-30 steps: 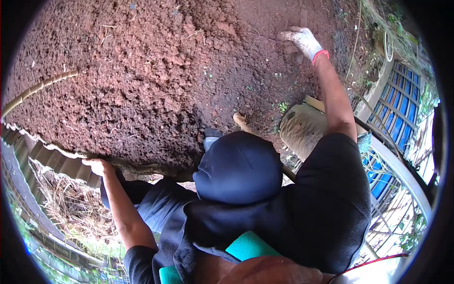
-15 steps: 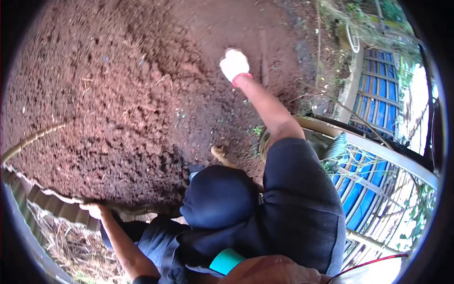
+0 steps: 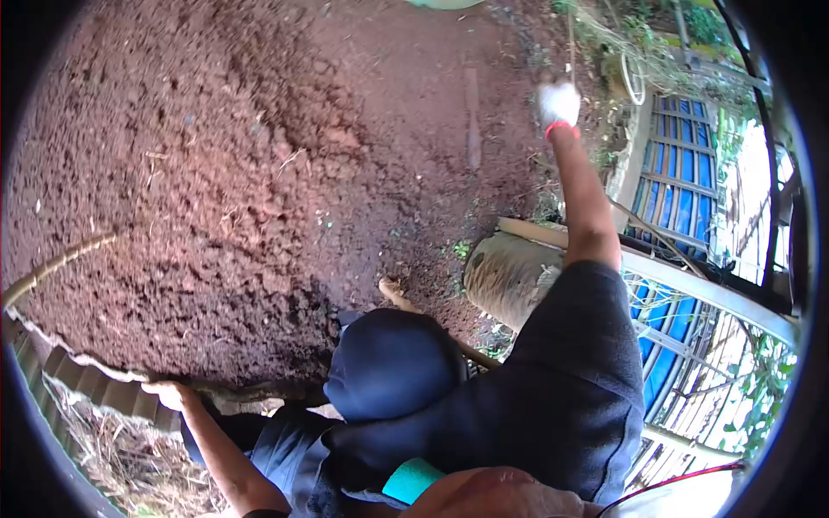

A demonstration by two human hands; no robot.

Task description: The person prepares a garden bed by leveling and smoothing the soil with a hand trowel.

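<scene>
Soil (image 3: 207, 173), reddish brown and crumbly, spreads ahead of you across the left and middle of the view, smoother towards the top centre. Your gloved right hand (image 3: 560, 105) has just swung outward: half a second ago it was a fist over the soil's middle, and now it is at the far right side, near a white hoop (image 3: 633, 82). It is blurred, so you cannot tell whether its fingers are apart or together, or hold anything. For the work, this puts that hand away from the loose, lumpy part. Your bare left hand (image 3: 171, 394) stays at the near edge, fingers laid on a corrugated sheet (image 3: 104, 393); whether they clamp it is unclear. Further right are a thick log (image 3: 509, 278) and a blue slatted panel (image 3: 680, 164).
</scene>
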